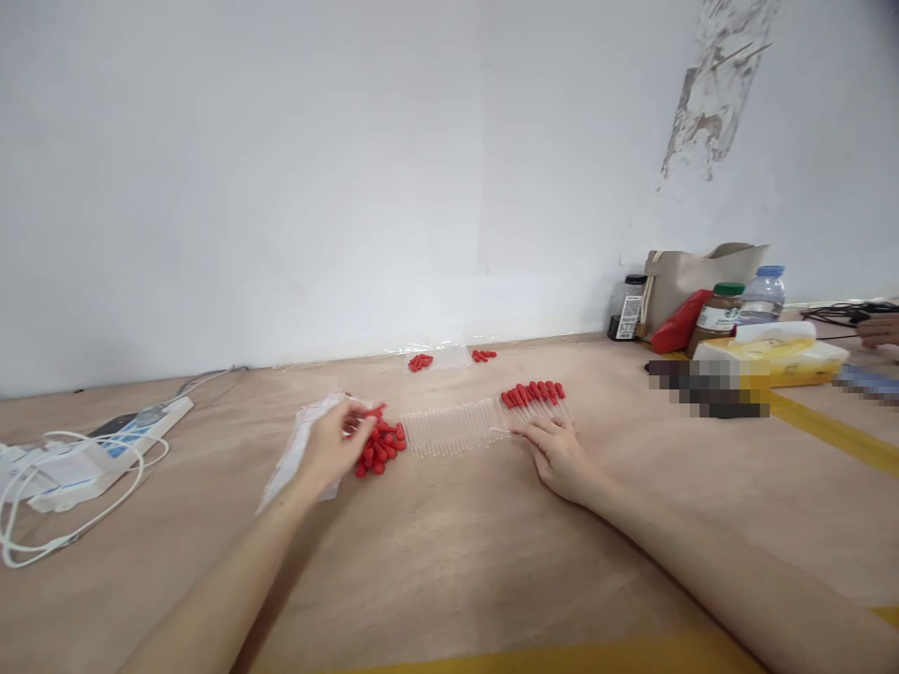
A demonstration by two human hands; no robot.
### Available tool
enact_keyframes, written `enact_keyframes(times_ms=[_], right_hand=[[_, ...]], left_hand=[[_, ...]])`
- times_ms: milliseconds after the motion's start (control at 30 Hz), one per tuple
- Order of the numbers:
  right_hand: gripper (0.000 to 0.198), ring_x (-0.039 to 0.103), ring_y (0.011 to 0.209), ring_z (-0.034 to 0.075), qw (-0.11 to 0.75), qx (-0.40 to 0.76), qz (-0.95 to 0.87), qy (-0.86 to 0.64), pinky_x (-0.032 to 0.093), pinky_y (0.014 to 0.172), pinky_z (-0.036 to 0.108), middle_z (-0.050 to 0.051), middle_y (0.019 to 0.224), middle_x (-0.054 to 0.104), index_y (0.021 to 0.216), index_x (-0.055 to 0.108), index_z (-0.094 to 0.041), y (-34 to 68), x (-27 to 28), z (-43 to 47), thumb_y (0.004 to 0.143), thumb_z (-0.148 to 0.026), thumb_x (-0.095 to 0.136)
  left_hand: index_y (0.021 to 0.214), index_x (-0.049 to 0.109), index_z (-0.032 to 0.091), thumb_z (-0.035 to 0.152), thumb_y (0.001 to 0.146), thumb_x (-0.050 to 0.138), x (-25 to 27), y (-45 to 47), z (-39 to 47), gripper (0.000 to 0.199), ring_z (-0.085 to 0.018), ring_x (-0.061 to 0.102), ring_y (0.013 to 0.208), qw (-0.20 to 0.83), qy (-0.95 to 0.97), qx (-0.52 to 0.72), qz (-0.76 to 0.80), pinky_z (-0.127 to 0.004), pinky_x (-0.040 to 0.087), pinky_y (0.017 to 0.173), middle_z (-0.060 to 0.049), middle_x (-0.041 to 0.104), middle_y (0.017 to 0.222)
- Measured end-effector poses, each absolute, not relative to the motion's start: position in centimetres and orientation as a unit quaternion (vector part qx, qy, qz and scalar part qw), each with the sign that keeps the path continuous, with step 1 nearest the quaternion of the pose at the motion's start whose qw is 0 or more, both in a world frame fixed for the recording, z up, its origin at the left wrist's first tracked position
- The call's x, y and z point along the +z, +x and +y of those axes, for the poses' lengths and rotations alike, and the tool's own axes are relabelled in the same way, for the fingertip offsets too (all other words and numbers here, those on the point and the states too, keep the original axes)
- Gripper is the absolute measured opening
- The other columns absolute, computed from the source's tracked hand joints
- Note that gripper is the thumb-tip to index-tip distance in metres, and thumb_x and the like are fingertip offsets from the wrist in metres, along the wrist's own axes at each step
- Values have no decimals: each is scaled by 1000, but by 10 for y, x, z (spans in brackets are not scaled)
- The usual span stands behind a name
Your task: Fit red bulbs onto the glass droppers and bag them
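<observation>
My left hand (332,444) is closed in a pinch on a red rubber dropper bulb (376,410), just over the pile of red bulbs (380,451). My right hand (560,459) has its fingers together on a thin clear dropper tube (500,431), whose end points left. Between the hands lies a row of clear tubes (449,428), side by side. Beyond my right fingers, several tubes with red bulbs fitted (534,393) lie in a slanted row; my hand hides their lower ends. White plastic bags (299,449) lie beside and partly beneath my left hand.
Near the wall, a clear bag (449,358) lies between two small groups of red bulbs. A power strip (112,459) with white cables is at left. Bottles, a beige bag (692,281) and a tissue box (773,356) stand at right. Another person's hand (879,329) shows at the right edge.
</observation>
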State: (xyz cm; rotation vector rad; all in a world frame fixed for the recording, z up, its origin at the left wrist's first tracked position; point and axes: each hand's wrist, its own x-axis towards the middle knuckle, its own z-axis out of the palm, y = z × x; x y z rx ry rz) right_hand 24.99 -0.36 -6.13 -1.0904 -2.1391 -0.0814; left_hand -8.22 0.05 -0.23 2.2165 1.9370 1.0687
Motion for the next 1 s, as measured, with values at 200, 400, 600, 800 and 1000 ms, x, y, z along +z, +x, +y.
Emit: enact_keyframes(times_ms=[200, 400, 600, 800, 1000], right_hand=[[24, 55, 80, 16, 341, -7, -836, -430, 33, 79, 33, 7, 89, 61, 97, 53, -17, 250, -57, -10, 84, -14, 33], [23, 55, 78, 15, 320, 20, -840, -437, 33, 78, 33, 5, 87, 62, 92, 53, -19, 244, -53, -15, 87, -20, 31], [22, 55, 82, 14, 346, 26, -845, -407, 34, 77, 31, 5, 90, 60, 97, 55, -20, 233, -53, -23, 87, -20, 35], [20, 55, 81, 14, 359, 18, -862, -358, 32, 80, 32, 5, 86, 61, 94, 57, -20, 227, -46, -34, 85, -19, 40], [19, 55, 82, 14, 358, 23, -867, -345, 30, 84, 34, 4, 87, 62, 94, 58, -20, 225, -47, -34, 84, -19, 40]], left_hand=[[77, 55, 18, 22, 78, 49, -27, -7, -35, 8, -13, 54, 60, 83, 833, 293, 461, -23, 42, 54, -1, 59, 72], [101, 58, 21, 34, 75, 57, -36, -2, -37, 29, -16, 54, 72, 96, 843, 279, 450, -26, 44, 62, -4, 57, 90], [82, 63, 20, 29, 83, 49, -38, 4, -36, 16, -16, 53, 77, 91, 841, 306, 437, -27, 41, 69, -3, 58, 84], [88, 57, 21, 32, 84, 47, -39, 8, -41, 15, -18, 53, 80, 53, 835, 316, 448, -33, 36, 76, -1, 62, 84], [88, 54, 21, 30, 86, 45, -39, 9, -42, 13, -17, 54, 83, 47, 839, 321, 436, -34, 33, 82, 0, 63, 85]])
